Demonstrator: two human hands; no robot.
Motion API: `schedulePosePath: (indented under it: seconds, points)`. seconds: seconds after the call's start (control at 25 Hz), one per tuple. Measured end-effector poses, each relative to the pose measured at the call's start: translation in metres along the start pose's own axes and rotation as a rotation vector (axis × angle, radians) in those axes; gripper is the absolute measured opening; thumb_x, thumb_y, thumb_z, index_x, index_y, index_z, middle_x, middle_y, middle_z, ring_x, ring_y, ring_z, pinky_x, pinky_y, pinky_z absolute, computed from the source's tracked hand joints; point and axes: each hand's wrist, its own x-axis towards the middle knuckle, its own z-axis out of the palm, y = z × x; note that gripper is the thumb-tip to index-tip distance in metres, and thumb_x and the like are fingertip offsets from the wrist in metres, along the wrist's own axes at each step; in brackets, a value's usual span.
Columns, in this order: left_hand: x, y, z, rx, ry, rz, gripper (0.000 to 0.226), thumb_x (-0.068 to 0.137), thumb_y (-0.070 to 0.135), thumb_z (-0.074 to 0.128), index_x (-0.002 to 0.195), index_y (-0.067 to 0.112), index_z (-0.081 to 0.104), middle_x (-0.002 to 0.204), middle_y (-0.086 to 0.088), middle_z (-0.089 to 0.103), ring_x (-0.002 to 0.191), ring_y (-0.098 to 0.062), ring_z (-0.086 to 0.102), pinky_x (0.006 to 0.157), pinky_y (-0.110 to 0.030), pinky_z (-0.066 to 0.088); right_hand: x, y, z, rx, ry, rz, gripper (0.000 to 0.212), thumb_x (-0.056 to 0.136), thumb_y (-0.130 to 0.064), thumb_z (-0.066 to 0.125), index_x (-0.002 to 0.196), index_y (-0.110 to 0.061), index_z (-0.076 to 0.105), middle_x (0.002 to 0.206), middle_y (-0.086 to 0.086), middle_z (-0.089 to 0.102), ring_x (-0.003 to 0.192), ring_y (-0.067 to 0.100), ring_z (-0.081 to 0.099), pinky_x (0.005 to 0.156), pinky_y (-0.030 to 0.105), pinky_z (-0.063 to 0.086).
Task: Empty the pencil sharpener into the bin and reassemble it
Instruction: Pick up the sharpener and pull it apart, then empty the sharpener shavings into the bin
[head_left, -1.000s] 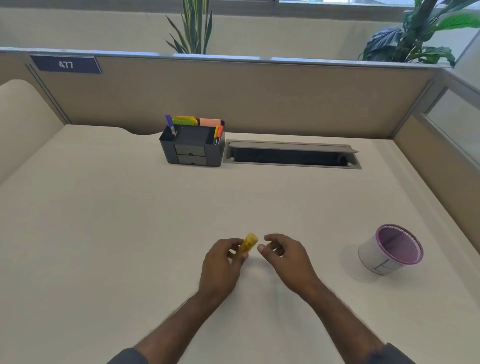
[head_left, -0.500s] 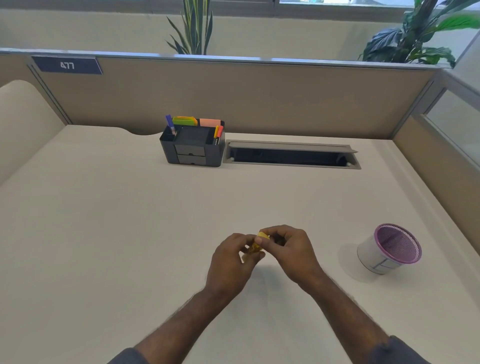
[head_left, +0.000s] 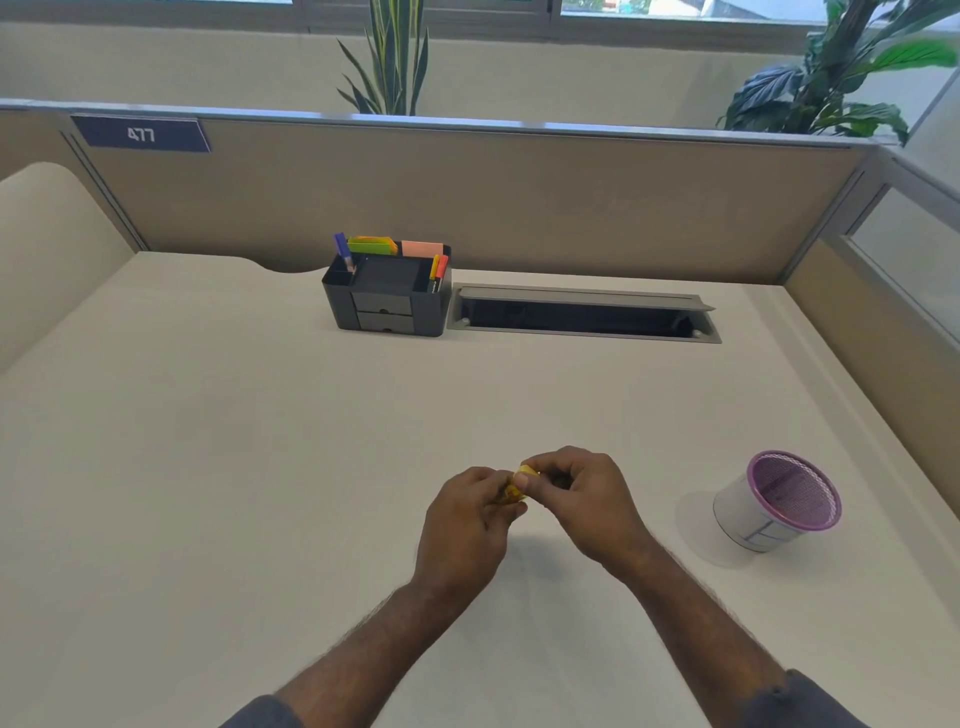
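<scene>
A small yellow pencil sharpener (head_left: 516, 484) is held above the desk between both hands, mostly covered by fingers. My left hand (head_left: 467, 525) grips its lower end. My right hand (head_left: 584, 501) pinches its upper end with thumb and fingers. The bin (head_left: 774, 501), a small white cup with a purple mesh inside and purple rim, stands on the desk to the right of my hands, tilted toward me. Whether the sharpener is in one piece or two is hidden by the fingers.
A black desk organiser (head_left: 387, 293) with pens and sticky notes stands at the back of the cream desk (head_left: 208, 467). Beside it is an open grey cable slot (head_left: 582, 314). A beige partition (head_left: 519, 202) walls the back and right side.
My right hand has closed in from the right and taken hold of the sharpener's upper end. Both hands have drifted slightly right and now hold it together.
</scene>
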Motion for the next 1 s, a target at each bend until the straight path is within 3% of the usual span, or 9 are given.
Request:
schedulePosePath:
  seconds: [0.2, 0.36, 0.68, 0.84, 1.0]
  points:
    - [0.001, 0.0, -0.001, 0.006, 0.037, -0.02, 0.022, 0.08, 0.016, 0.077, 0.096, 0.029, 0.073, 0.088, 0.013, 0.069, 0.081, -0.004, 0.061, 0.069, -0.016, 0.047, -0.001, -0.006, 0.003, -0.085, 0.04, -0.037, 0.007, 0.077, -0.02, 0.08, 0.084, -0.018, 0.078, 0.079, 0.003, 0.071, 0.065, 0.007, 0.06, 0.061, 0.017, 0.049]
    - [-0.003, -0.01, -0.003, 0.019, 0.026, -0.046, 0.023, 0.08, 0.016, 0.077, 0.101, 0.024, 0.074, 0.092, 0.011, 0.071, 0.083, -0.007, 0.063, 0.074, -0.03, 0.054, 0.004, -0.009, -0.01, -0.06, 0.048, -0.018, 0.007, 0.079, -0.022, 0.079, 0.085, -0.02, 0.078, 0.079, 0.001, 0.073, 0.063, 0.004, 0.059, 0.059, 0.017, 0.05]
    - [-0.005, -0.022, -0.004, -0.042, 0.054, -0.135, 0.024, 0.078, 0.016, 0.08, 0.1, 0.025, 0.074, 0.091, 0.015, 0.071, 0.082, -0.003, 0.064, 0.075, -0.028, 0.055, 0.002, 0.013, -0.012, 0.423, -0.042, 0.156, 0.025, 0.077, 0.001, 0.077, 0.1, -0.004, 0.069, 0.076, 0.01, 0.069, 0.064, 0.023, 0.065, 0.054, 0.025, 0.051]
    - [-0.005, -0.029, -0.007, -0.042, 0.052, -0.189, 0.026, 0.079, 0.018, 0.08, 0.103, 0.026, 0.074, 0.091, 0.02, 0.068, 0.085, -0.001, 0.065, 0.076, -0.023, 0.055, -0.001, 0.037, -0.003, 0.388, -0.002, 0.181, 0.031, 0.079, 0.0, 0.075, 0.109, -0.009, 0.072, 0.077, 0.005, 0.071, 0.065, 0.017, 0.065, 0.058, 0.025, 0.053]
    - [-0.008, -0.035, -0.007, -0.051, 0.046, -0.235, 0.027, 0.079, 0.017, 0.08, 0.102, 0.027, 0.073, 0.091, 0.023, 0.068, 0.087, 0.0, 0.065, 0.078, -0.023, 0.055, -0.008, 0.063, 0.015, 0.238, 0.064, 0.165, 0.022, 0.077, -0.005, 0.079, 0.096, -0.016, 0.074, 0.085, 0.0, 0.078, 0.078, 0.011, 0.07, 0.066, 0.021, 0.054]
